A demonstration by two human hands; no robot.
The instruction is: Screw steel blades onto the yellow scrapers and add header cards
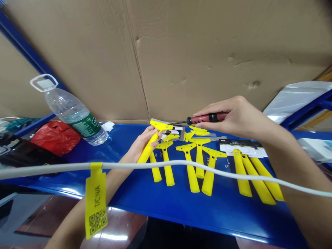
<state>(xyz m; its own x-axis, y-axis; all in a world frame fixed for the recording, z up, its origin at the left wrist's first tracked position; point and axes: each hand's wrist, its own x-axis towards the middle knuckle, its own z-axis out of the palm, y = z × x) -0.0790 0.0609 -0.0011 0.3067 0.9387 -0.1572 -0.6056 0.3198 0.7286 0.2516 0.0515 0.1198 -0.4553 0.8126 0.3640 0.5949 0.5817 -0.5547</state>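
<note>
While my left hand grips a yellow scraper and my right hand grips a screwdriver near its top, I see more handles right of the scraper, seemingly unfinished.

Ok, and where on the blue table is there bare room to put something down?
Bare blue tabletop shows along the near edge, in front of the yellow handles, and between the water bottle and the left hand. It's crowded beyond the handles: yellow pieces and blades lie there, near the screwdriver in the right hand.
</note>
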